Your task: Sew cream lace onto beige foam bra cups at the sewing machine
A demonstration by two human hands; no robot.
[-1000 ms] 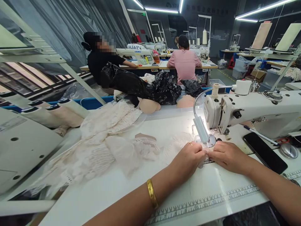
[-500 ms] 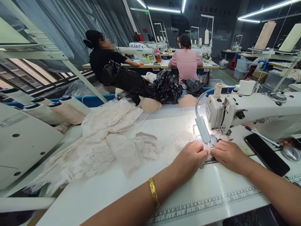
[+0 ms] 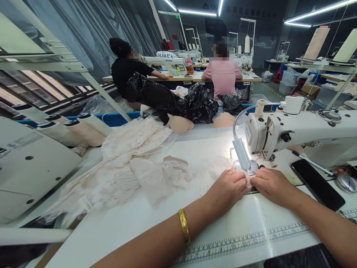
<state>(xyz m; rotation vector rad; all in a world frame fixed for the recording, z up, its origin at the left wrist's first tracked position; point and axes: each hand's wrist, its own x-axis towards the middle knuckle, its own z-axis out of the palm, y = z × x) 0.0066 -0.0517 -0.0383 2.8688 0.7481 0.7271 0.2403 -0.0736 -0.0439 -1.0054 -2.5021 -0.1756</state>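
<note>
My left hand point(image 3: 230, 186) and my right hand point(image 3: 272, 186) sit close together in front of the needle area of a white sewing machine point(image 3: 295, 126). Fingers of both are closed on a pale lace fabric piece point(image 3: 214, 169), which spreads out to the left of the machine; the part between the fingertips is mostly hidden. A small lamp point(image 3: 241, 152) on a bendy metal neck lights the spot just beyond my fingers. Left of my hands lie a sheer lace piece with a beige edge point(image 3: 177, 169) and a heap of cream lace point(image 3: 111, 175).
A black phone point(image 3: 318, 184), a pen point(image 3: 312, 162) and a silvery rounded object point(image 3: 346, 182) lie at the right. Printed ruler marks point(image 3: 245, 240) run along the table's front. Thread cones point(image 3: 86, 130) stand at left. Black plastic bags point(image 3: 178, 100) are beyond the table, before two seated people.
The view has shifted slightly, so the scene sits a little further right. Both hands stay at the machine with the lace; the person in pink has turned their head.
</note>
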